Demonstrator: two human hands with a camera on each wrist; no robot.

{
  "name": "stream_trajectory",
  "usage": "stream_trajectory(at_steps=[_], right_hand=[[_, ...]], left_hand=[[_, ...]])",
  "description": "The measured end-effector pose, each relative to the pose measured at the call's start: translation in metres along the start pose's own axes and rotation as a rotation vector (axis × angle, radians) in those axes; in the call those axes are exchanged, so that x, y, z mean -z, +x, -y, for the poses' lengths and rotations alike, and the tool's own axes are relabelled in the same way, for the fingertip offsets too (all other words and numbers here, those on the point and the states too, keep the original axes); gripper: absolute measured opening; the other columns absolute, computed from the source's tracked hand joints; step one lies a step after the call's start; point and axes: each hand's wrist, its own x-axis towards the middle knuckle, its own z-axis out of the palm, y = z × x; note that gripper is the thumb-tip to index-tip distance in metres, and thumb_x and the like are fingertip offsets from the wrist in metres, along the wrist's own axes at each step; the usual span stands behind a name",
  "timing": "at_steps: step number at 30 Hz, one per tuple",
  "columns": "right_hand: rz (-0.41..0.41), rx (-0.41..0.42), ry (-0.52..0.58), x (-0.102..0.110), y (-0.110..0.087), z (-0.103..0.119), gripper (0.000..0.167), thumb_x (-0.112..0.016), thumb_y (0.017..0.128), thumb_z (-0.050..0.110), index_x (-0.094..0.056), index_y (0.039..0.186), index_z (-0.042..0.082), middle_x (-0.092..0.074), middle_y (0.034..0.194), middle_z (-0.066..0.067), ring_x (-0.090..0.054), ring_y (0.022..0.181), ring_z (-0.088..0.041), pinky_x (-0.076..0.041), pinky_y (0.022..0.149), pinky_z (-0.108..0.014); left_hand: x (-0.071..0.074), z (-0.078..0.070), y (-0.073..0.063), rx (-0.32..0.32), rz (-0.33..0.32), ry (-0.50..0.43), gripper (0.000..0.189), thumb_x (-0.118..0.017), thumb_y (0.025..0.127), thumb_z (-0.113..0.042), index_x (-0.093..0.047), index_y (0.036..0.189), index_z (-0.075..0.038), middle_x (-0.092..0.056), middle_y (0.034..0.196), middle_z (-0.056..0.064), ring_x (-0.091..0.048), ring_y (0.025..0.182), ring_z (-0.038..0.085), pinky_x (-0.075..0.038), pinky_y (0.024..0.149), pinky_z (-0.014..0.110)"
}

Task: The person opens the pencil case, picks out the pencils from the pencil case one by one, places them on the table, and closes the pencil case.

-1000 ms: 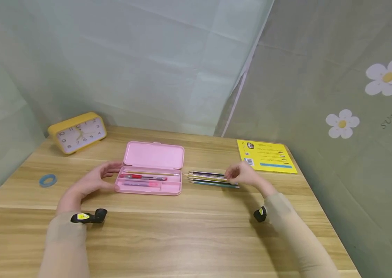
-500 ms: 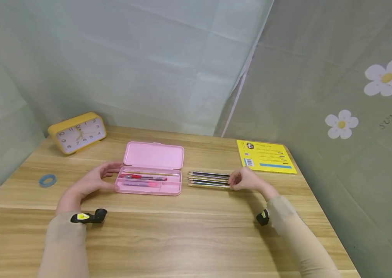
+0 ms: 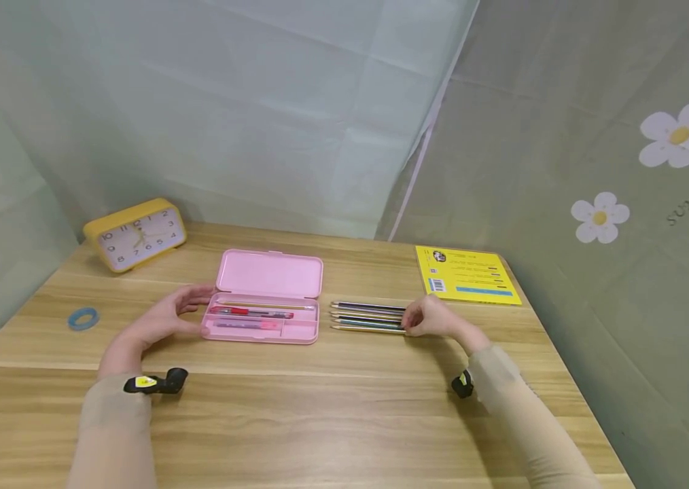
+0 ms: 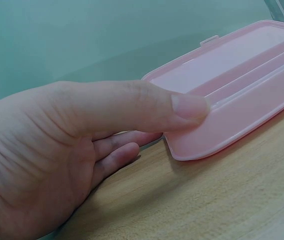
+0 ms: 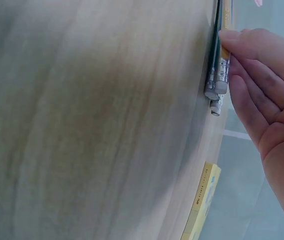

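Observation:
A pink pencil case (image 3: 270, 273) lies with its lid folded back. Inside it are a yellow pencil (image 3: 268, 305), a red pen (image 3: 240, 312) and a pinkish pen (image 3: 246, 324); the small right compartment holds nothing visible. My left hand (image 3: 164, 316) holds the case's left end, thumb against its near wall in the left wrist view. To the right, several pencils (image 3: 369, 314) lie side by side, tips toward the case. My right hand (image 3: 433, 318) pinches a yellow pencil (image 5: 226, 20) near its eraser end, beside a dark green one (image 5: 213, 57). The hand hides the pencils' right ends in the head view.
A yellow alarm clock (image 3: 139, 234) stands at the back left, and a blue ring (image 3: 83, 318) lies at the left. At the back right is a yellow book (image 3: 467, 275). Cloth curtains (image 3: 295, 122) hang behind the wooden table (image 3: 295, 421).
My right hand has moved slightly right and toward me, bringing the yellow pencil from within the row to its near side, in front of the green one. The left hand and case stay put.

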Motion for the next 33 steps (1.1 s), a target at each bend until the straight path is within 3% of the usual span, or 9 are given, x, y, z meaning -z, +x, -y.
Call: stream_trajectory(at_steps=[9, 27, 33], right_hand=[[0.015, 0.010, -0.058, -0.0010, 0.0013, 0.0028, 0.009, -0.074, 0.074, -0.003, -0.072, 0.079, 0.004, -0.073, 0.077, -0.007, -0.065, 0.069, -0.004, -0.056, 0.067, -0.020], [0.037, 0.004, -0.062, -0.0016, 0.0012, 0.0035, 0.012, -0.077, 0.074, -0.002, -0.071, 0.083, 0.005, -0.072, 0.077, -0.002, -0.064, 0.070, -0.004, -0.055, 0.065, -0.020], [0.035, 0.006, -0.054, -0.0016, 0.0011, 0.0031, 0.013, -0.078, 0.075, -0.001, -0.071, 0.084, 0.005, -0.072, 0.078, -0.002, -0.063, 0.070, -0.004, -0.055, 0.066, -0.020]], left_hand=[[0.0000, -0.0006, -0.0007, 0.004, 0.000, 0.001, 0.088, -0.082, 0.078, -0.020, -0.032, 0.149, -0.003, -0.042, 0.149, 0.022, -0.039, 0.134, 0.038, -0.035, 0.093, 0.008], [0.0000, 0.0009, 0.0001, -0.008, -0.005, 0.006, 0.088, -0.083, 0.077, -0.020, -0.034, 0.148, -0.004, -0.042, 0.149, 0.020, -0.039, 0.133, 0.035, -0.035, 0.094, 0.006], [-0.0003, 0.0008, 0.0005, 0.000, -0.009, 0.025, 0.089, -0.083, 0.077, -0.021, -0.033, 0.149, -0.004, -0.044, 0.148, 0.020, -0.040, 0.133, 0.037, -0.037, 0.098, 0.016]])
